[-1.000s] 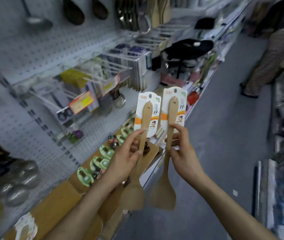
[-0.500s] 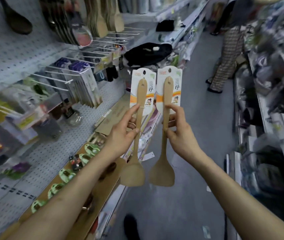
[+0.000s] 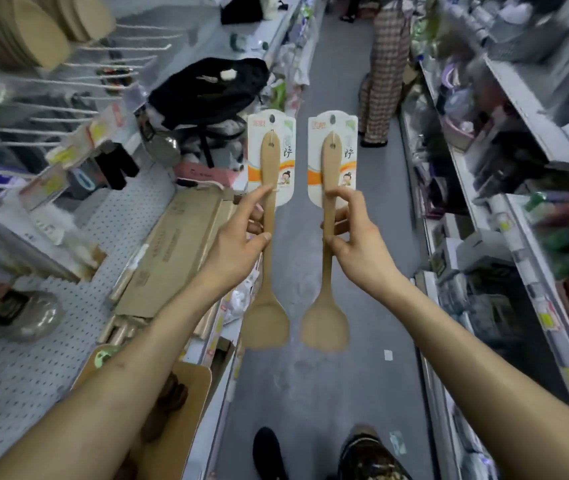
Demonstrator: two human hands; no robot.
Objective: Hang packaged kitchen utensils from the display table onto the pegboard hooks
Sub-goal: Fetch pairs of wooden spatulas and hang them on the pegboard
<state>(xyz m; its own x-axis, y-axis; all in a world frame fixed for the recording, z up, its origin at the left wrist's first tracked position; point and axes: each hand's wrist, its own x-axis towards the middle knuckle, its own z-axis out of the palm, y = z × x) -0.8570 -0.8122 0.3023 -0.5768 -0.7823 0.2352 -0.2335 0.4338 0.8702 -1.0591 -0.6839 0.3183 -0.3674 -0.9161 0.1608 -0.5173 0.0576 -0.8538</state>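
Your left hand [image 3: 238, 237] pinches the handle of one carded wooden spatula [image 3: 266, 237] and your right hand [image 3: 355, 233] pinches the other spatula [image 3: 326, 244], both upright (blades hanging below your fingers), just beside each other, with the pegboard hooks [image 3: 78, 95] well off to your left hand's side.

Each hand pinches a carded wooden spatula upright over the aisle floor [image 3: 355, 375]: left hand [image 3: 238, 244] on left spatula [image 3: 266, 237], right hand [image 3: 355, 237] on right spatula [image 3: 326, 244]. Bare hooks [image 3: 78, 84] jut from the left.
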